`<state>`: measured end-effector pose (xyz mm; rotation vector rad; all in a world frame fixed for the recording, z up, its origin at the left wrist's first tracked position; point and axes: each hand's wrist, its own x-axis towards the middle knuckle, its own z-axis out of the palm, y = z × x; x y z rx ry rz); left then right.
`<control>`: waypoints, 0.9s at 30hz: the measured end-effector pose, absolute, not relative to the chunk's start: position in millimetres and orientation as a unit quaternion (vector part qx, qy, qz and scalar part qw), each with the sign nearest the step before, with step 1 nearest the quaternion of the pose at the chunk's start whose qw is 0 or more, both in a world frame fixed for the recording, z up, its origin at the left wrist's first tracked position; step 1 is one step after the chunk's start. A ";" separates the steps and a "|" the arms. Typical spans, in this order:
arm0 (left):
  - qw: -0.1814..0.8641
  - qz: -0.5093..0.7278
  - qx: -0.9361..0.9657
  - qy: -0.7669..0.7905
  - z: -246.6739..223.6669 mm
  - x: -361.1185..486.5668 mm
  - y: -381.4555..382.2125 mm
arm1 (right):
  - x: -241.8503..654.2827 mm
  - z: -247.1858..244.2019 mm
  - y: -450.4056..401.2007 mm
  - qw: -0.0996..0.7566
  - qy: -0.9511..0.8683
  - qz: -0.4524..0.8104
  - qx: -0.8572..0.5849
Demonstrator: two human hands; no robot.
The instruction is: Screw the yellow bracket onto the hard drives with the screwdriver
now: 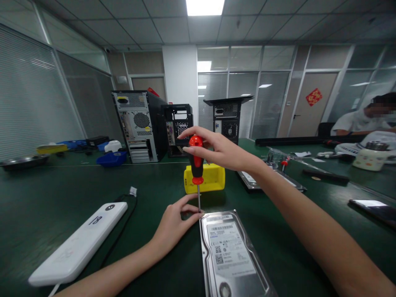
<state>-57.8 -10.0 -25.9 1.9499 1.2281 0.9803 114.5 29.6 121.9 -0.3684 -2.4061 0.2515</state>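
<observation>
A silver hard drive [233,251] with a white label lies on the green table, in front of me. My right hand [213,146] has its fingers around the top of a red and black screwdriver [197,161], which stands upright. The screwdriver's tip is at the drive's far left corner. Beside that corner, my left hand [179,218] has its thumb and a finger near the shaft's lower end; whatever they pinch is too small to make out. Just behind the screwdriver sits a yellow bin [215,178].
Computer cases [141,123] stand at the back. A white power bank [80,241] with a cable lies left, a blue bin [111,159] beyond it. Another drive [249,178], a phone [375,211] and a lidded cup [371,156] are right. A person sits at the far right.
</observation>
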 end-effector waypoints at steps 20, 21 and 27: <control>0.355 0.369 0.729 0.454 -27.5 -57.5 -6.2 | 116.0 123.6 31.7 0.353 -0.918 0.086 -0.157; 0.362 0.365 0.728 0.454 -27.8 -57.7 -5.8 | 115.6 123.7 31.8 0.354 -0.919 0.076 -0.155; 0.369 0.372 0.726 0.446 -29.9 -59.8 -5.6 | 114.8 123.6 34.1 0.346 -0.923 0.111 -0.124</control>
